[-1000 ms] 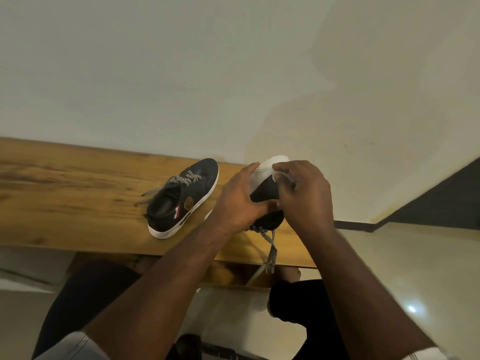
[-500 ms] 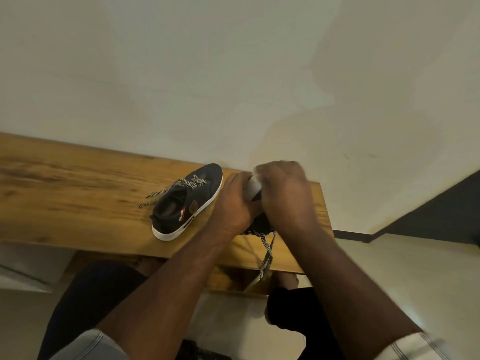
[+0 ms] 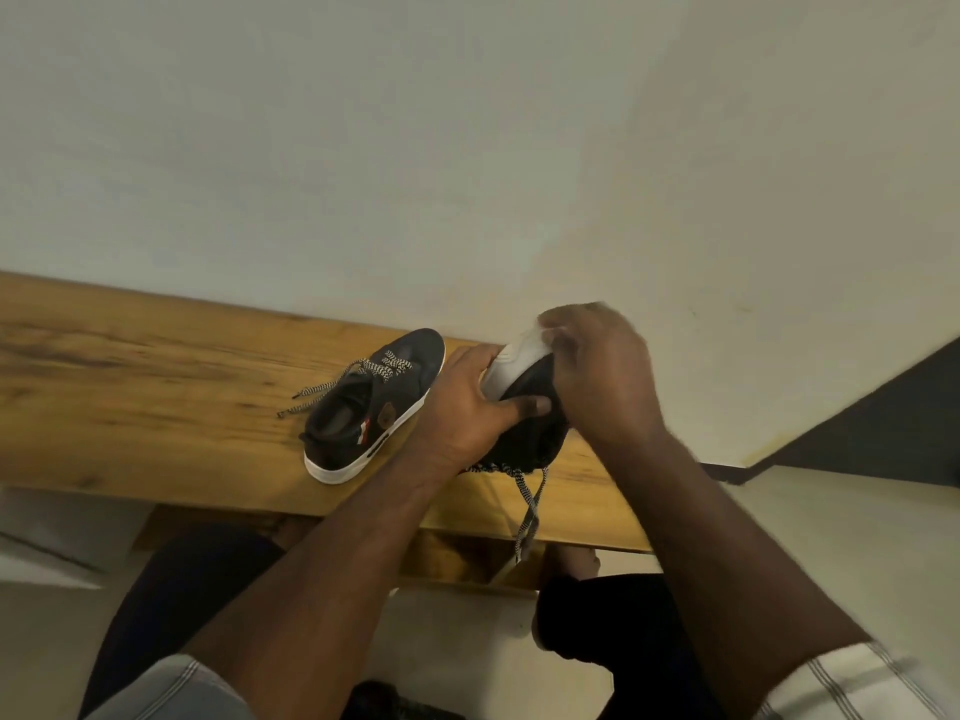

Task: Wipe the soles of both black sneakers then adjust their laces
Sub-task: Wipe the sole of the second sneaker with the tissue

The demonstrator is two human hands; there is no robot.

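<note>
My left hand (image 3: 465,410) grips a black sneaker (image 3: 530,433) tipped on its side above the right end of the wooden bench (image 3: 156,387), its white sole (image 3: 511,368) turned up and away from me. My right hand (image 3: 602,376) curls over the toe end of that sole, and a small white wipe (image 3: 544,332) shows under its fingertips. The sneaker's speckled lace (image 3: 530,511) dangles past the bench's front edge. The second black sneaker (image 3: 363,407) stands upright on the bench just left of my left hand, its laces loose and spread to the left.
The bench runs along a pale wall (image 3: 467,148), with bare wood stretching left of the sneakers. My knees in dark trousers (image 3: 597,631) sit below the bench edge. A dark skirting strip (image 3: 857,433) runs at the right above the pale floor.
My right hand has slid along the sole from over the middle of the shoe toward its toe end. The left hand keeps its hold, and the white sole shows again.
</note>
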